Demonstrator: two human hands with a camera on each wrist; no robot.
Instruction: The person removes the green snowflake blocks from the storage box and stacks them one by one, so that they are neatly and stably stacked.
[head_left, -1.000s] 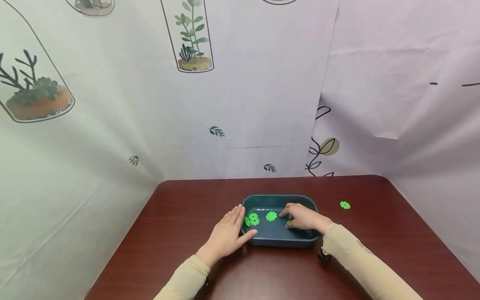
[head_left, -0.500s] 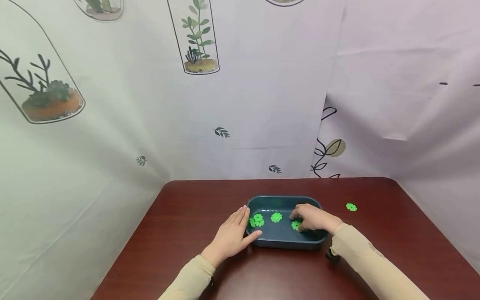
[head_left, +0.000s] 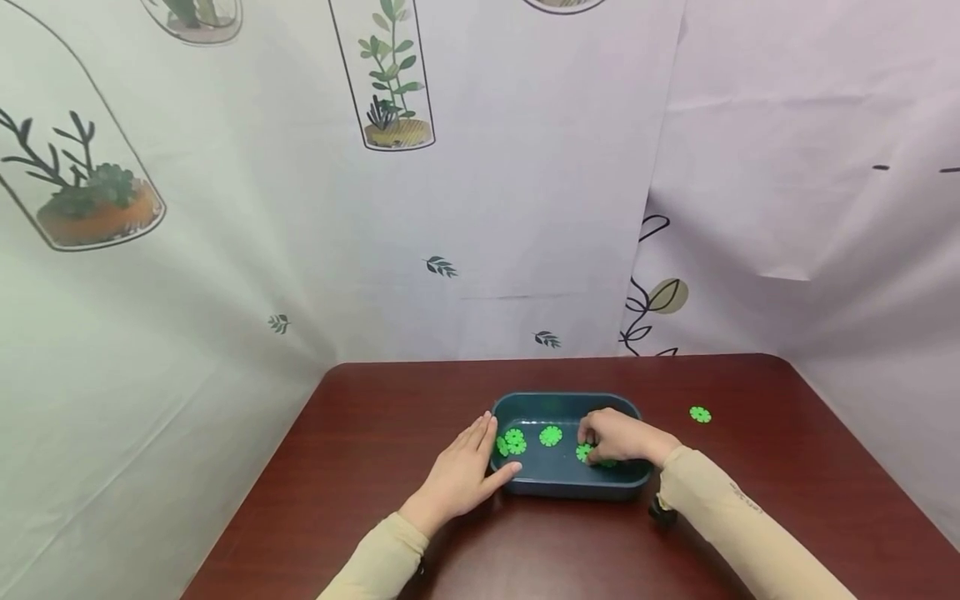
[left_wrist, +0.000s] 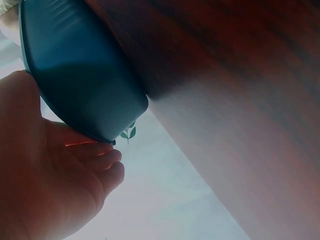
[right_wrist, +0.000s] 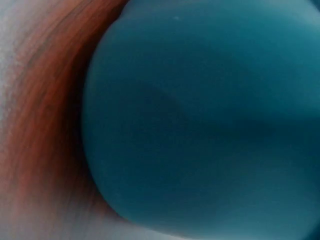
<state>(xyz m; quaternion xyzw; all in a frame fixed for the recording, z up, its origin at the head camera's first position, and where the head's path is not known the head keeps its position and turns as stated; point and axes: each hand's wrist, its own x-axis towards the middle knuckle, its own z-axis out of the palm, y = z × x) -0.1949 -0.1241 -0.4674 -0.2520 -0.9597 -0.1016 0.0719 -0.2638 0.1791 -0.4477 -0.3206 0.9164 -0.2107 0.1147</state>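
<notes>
A dark teal oblong bin (head_left: 555, 488) stands on the table; its outer wall fills much of both wrist views. My left hand (head_left: 456, 477) rests against the bin's left end, fingers straight, thumb along the front rim. In the left wrist view, the left hand (left_wrist: 55, 175) shows its fingertips at the rim. Inside the bin, my right hand (head_left: 622, 437) pinches a green notched snowflake disc (head_left: 582, 452) between thumb and fingers near the floor. More green lies partly hidden beneath that palm. One disc (head_left: 551, 436) lies mid-bin, and several overlapping discs (head_left: 515, 442) lie at the left end.
On the dark red wooden table (head_left: 375, 433), a single green disc (head_left: 701, 414) lies to the right, behind the right forearm. A pale printed cloth (head_left: 480, 208) hangs behind the table and along its sides.
The right thumb and fingers have drawn together around the disc, which has shifted slightly left. The left hand stays against the bin. The head view has swung a little.
</notes>
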